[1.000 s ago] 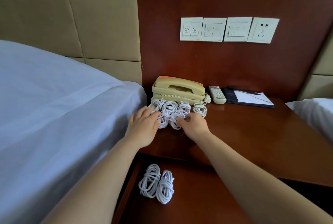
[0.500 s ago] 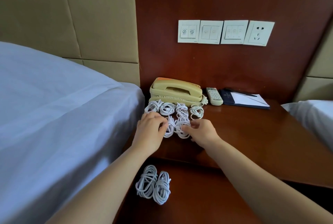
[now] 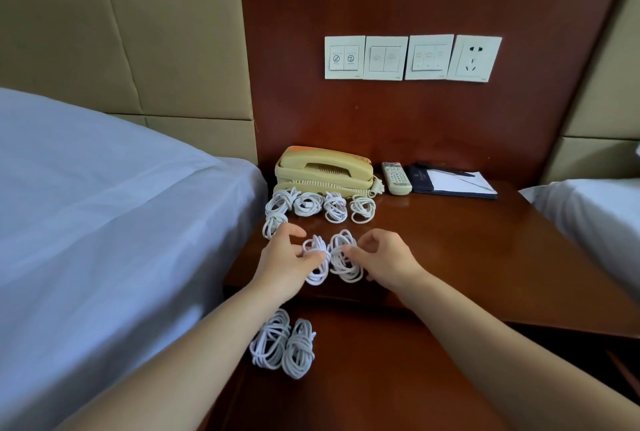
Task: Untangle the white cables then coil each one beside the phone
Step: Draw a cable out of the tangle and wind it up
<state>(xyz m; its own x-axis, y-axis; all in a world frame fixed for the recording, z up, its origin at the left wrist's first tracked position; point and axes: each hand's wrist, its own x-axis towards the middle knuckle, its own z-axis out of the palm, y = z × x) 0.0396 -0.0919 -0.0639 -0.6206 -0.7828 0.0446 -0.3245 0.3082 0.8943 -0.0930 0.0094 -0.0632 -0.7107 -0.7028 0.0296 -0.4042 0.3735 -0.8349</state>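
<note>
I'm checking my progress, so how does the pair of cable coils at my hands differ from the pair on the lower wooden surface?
The upper pair lies on the nightstand top, in front of the phone; the lower pair lies on the lower wooden surface, nearer the camera. The left hand and right hand each pinch a coil of the upper pair; no hand touches the lower pair. Both are white coils, side by side.

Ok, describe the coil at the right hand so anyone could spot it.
On the wooden nightstand, nearer than the beige phone and its row of coils, two white cable coils lie side by side. Yours is the right coil, pinched by the right hand; the left coil is held by the left hand.
</note>
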